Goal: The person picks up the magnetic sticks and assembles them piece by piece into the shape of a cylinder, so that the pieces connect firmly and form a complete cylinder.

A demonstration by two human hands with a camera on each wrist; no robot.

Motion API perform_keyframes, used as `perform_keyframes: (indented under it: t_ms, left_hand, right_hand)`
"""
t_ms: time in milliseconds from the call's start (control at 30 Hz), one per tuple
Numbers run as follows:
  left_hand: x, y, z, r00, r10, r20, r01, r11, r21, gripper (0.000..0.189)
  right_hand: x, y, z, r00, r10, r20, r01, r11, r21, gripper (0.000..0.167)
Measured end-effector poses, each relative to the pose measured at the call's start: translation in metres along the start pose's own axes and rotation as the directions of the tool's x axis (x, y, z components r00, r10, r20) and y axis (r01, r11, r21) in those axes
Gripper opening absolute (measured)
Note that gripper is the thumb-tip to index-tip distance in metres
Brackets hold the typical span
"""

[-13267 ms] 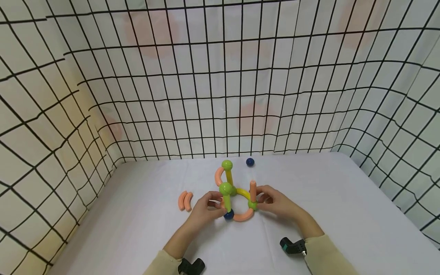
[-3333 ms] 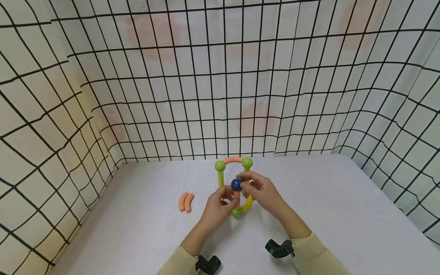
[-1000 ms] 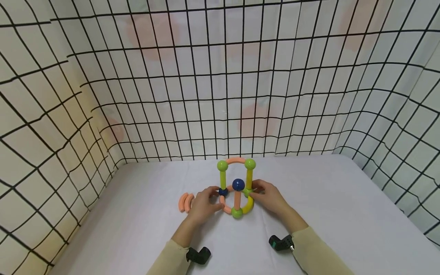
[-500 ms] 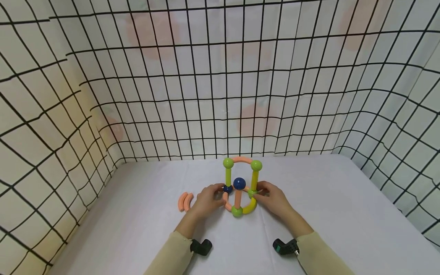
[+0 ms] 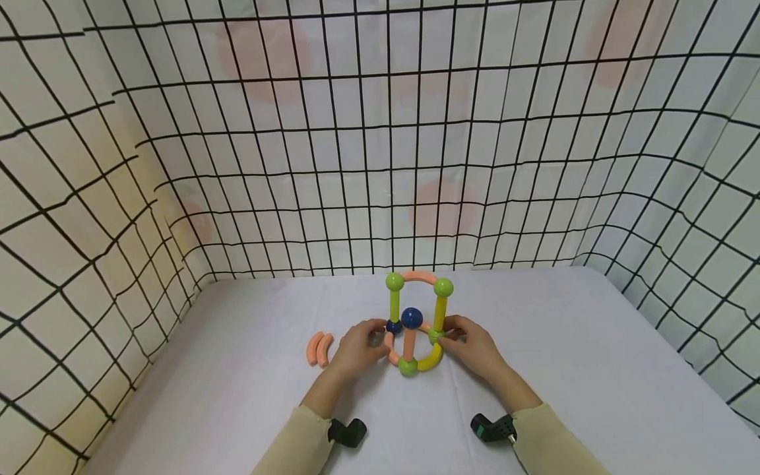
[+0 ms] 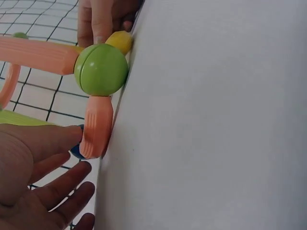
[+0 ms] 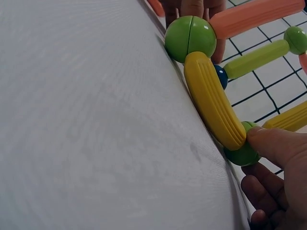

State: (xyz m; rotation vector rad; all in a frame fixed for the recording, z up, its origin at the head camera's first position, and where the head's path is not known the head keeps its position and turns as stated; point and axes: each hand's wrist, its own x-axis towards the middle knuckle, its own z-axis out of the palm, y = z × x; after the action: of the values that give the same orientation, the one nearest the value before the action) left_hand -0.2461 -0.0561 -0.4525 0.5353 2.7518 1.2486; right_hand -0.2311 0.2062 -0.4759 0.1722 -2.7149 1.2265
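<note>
A ball-and-stick building toy (image 5: pixel 410 343) stands on the table, its base a ring of curved sticks and balls. Two uprights rise at the back, with green balls joined on top by a curved orange stick (image 5: pixel 419 276). In front, a straight orange stick (image 5: pixel 410 344) carries a dark blue ball (image 5: pixel 412 318). My left hand (image 5: pixel 358 348) holds the lower blue ball (image 5: pixel 394 326) at the base; its thumb overlaps a curved orange stick (image 6: pixel 98 127), other fingers spread. My right hand (image 5: pixel 475 345) pinches the lower green ball (image 7: pixel 243 152), thumb beside the curved yellow stick (image 7: pixel 213 100).
Two loose curved orange sticks (image 5: pixel 319 349) lie left of my left hand. The white-covered table (image 5: pixel 237 396) ends at a black-lined grid backdrop (image 5: pixel 380 165). A black camera (image 5: pixel 348 433) is worn on the left wrist, another (image 5: pixel 493 427) on the right.
The blue ball, loose at the back at first, now tops the front orange stick. The toy has been turned round. In the last second it shifted slightly right and turned; since then it is almost still.
</note>
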Motion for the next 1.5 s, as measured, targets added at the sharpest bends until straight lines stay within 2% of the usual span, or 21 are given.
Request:
perform_keyframes:
  t_ms: [133,300,433,600,833,1000,1167,1367,1500]
  left_hand:
    - [-0.005,0.003,-0.003,0.997,-0.039,-0.072,0.034,0.997,-0.063,0.043]
    - [-0.013,0.005,-0.014,0.974,-0.081,-0.210,0.062,0.993,-0.098,0.031]
    - [-0.020,0.005,-0.026,0.955,-0.057,-0.292,0.033,0.996,-0.087,0.026]
    - [-0.028,0.001,-0.038,0.938,-0.059,-0.342,0.044,0.998,-0.050,0.025]
    - [-0.037,-0.008,-0.049,0.934,-0.097,-0.343,0.079,0.995,-0.065,0.030]
    - [-0.040,-0.016,-0.058,0.922,-0.166,-0.351,0.133,0.984,-0.115,0.033]
    - [-0.043,-0.028,-0.072,0.912,-0.213,-0.350,0.184,0.976,-0.115,0.036]
    - [-0.047,-0.044,-0.082,0.905,-0.304,-0.299,0.272,0.951,-0.145,0.041]
    - [-0.047,-0.053,-0.082,0.909,-0.316,-0.273,0.292,0.948,-0.126,0.042]
  right_hand:
    - [-0.002,-0.001,0.000,1.000,-0.002,-0.006,0.002,1.000,-0.001,0.036]
    - [-0.004,-0.004,-0.002,1.000,-0.005,-0.008,0.005,1.000,-0.007,0.036]
    - [-0.004,-0.003,-0.001,1.000,-0.006,-0.006,0.006,1.000,-0.016,0.036]
    - [-0.004,-0.001,0.000,1.000,-0.008,-0.007,0.008,1.000,-0.011,0.036]
    - [-0.005,-0.001,0.000,1.000,-0.022,-0.010,0.022,1.000,0.002,0.035]
    - [-0.005,0.000,-0.001,0.999,-0.043,-0.016,0.043,0.999,-0.004,0.035]
    - [-0.005,0.002,0.000,0.998,-0.053,-0.022,0.053,0.999,-0.012,0.036]
    - [-0.005,0.001,-0.001,0.999,-0.049,-0.021,0.048,0.999,-0.022,0.036]
    - [-0.006,0.001,0.000,0.999,-0.045,-0.021,0.044,0.999,-0.022,0.036]
